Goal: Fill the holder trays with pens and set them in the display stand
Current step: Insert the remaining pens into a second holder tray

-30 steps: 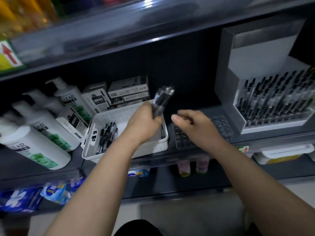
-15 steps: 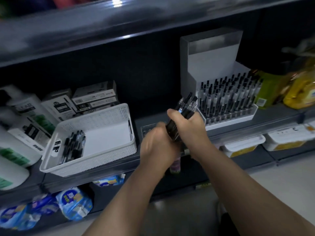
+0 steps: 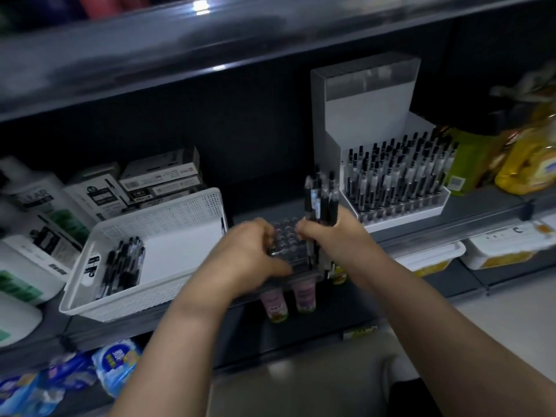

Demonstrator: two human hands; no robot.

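Shelving: you face a dark shelf point(image 3: 487, 206) that carries everything for this job.
Display stand: the white display stand point(image 3: 370, 115) sits at the right of the shelf. Its front step already carries one full tray of upright pens point(image 3: 397, 179), so I judge that part done.
Basket: the white basket point(image 3: 168, 212) lies to your left, with a small heap of loose pens point(image 3: 123, 266) in its left end.
Holder tray: the clear holder tray point(image 3: 285, 239) lies flat at the shelf's front edge, between basket and stand. The holes that show look empty.
Handover: a second ago your left hand held the pens up over the basket, and half a second ago both hands were on them. Now your right has them alone and your left has dropped to the tray. I read that as fetching finished and loading about to begin.
Left hand: your left hand point(image 3: 249, 254) is curled over the tray's near left edge, fingers on top and thumb along the front. It looks like a steadying grip, though blur hides the detail.
Right hand: your right hand point(image 3: 331, 233) is closed tight round the pens, just above the tray's right side.
Pen bundle: the pen bundle point(image 3: 320, 200) stands upright in that fist, caps up, tips pointing down at the tray.
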